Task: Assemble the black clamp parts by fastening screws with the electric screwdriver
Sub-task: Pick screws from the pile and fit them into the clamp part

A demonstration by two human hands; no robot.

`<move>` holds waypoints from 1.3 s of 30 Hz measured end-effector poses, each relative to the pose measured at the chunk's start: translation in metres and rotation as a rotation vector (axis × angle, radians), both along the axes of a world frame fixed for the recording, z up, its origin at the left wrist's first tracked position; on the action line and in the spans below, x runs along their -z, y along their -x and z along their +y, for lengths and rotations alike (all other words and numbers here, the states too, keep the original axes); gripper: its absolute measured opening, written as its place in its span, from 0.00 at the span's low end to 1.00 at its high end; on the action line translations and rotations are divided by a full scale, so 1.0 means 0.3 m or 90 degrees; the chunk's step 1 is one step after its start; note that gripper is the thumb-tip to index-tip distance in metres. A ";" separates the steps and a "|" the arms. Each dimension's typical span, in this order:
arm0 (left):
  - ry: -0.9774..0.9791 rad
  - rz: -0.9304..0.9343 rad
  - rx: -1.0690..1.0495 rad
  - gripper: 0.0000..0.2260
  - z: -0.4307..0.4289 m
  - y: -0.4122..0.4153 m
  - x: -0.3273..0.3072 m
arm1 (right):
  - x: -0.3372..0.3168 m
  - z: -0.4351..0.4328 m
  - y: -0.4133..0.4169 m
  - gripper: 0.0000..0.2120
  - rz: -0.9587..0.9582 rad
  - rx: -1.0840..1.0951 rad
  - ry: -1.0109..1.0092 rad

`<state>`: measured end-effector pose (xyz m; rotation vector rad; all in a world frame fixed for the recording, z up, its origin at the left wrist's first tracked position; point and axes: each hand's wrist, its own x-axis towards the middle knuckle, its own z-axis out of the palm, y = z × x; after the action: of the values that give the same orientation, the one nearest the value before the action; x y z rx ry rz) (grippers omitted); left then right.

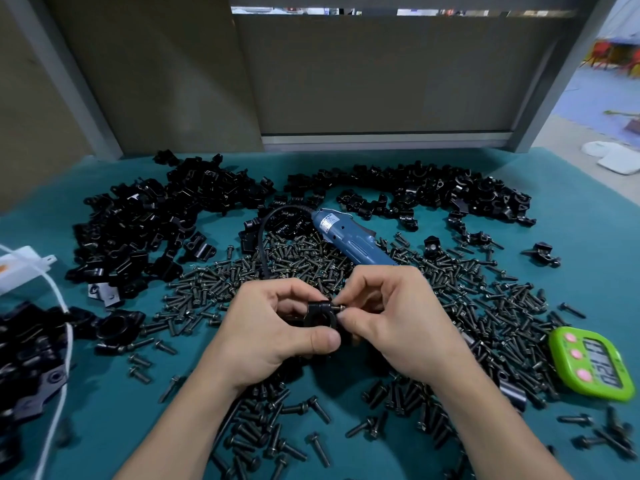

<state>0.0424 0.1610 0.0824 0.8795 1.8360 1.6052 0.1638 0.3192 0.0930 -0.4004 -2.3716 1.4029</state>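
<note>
Black clamp (322, 315) is held just above the teal table mat (571, 258), centre-near, over the spread of loose screws (304, 265). Left hand (273, 327) is curled round the clamp, thumb laid across its lower front. Right hand (391, 317) is brought up against the clamp's right side, with a screw (337, 306) pinched between thumb and forefinger at the clamp's upper lug; how deep the screw sits cannot be told. Both hands are close together, fingertips nearly touching. Electric screwdriver (353, 242) is laid flat on the screw pile just beyond the hands, blue body angled with its tip end toward the right hand and hidden behind it, and is not gripped. Its black cord (266, 230) is looped off the rear end and run back toward the hands. Unassembled clamp parts are heaped at far left (145, 223) and in an arc at far right (433, 192). More black clamp pieces (24, 358) are stacked at the near-left edge, crossed by a white cable (59, 306) run from a white box (20, 268). A green timer (592, 363) with pink buttons is lying at the right, touching the edge of the screw spread; its digits are blurred.
</note>
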 end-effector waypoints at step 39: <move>-0.064 0.057 -0.039 0.18 -0.016 0.022 0.010 | 0.031 -0.074 0.038 0.19 0.005 -0.004 -0.032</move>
<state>0.0357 0.1562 0.0794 0.9620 1.8735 1.7353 0.1524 0.2970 0.0837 -0.3726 -2.3985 1.3413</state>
